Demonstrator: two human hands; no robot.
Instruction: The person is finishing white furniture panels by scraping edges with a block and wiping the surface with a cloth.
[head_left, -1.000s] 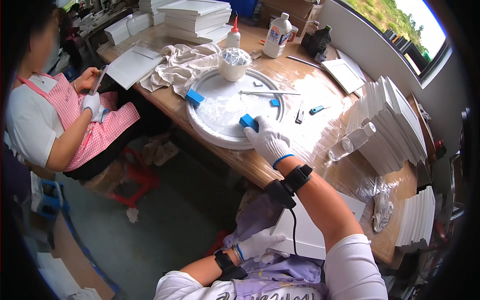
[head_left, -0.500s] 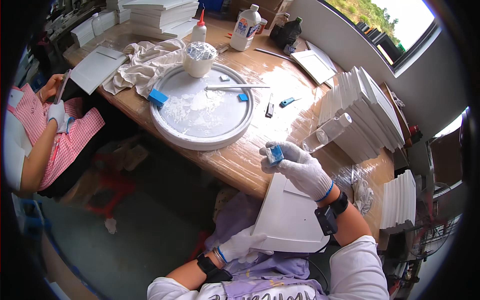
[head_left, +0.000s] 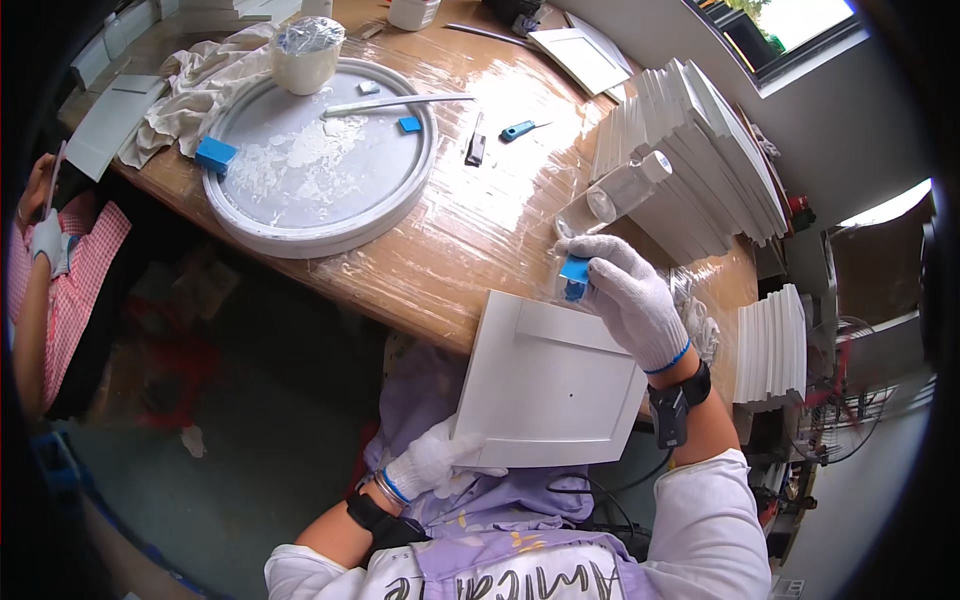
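A white framed panel [head_left: 560, 385] rests tilted over my lap, its far end at the table edge. My left hand [head_left: 435, 460], in a white knit glove, is closed on the panel's near left corner. My right hand [head_left: 635, 305], gloved too, pinches a small blue block [head_left: 574, 278] between thumb and fingers, just above the panel's far right part. Whether the block touches the panel I cannot tell. A small dark dot shows on the panel face.
On the film-covered table [head_left: 400, 290] stands a round grey tray [head_left: 320, 235] with white paste, a spatula [head_left: 400, 103] and blue pieces. A foil-topped tub [head_left: 306, 62], blue-handled tool [head_left: 518, 131], clear bottle [head_left: 625, 190] and stacked white panels [head_left: 680, 165] surround it. A co-worker [head_left: 70, 270] sits left.
My view has shifted, so the table things sit further left and up. My right hand has turned the block, and its blue face shows more. The panel is in fuller view.
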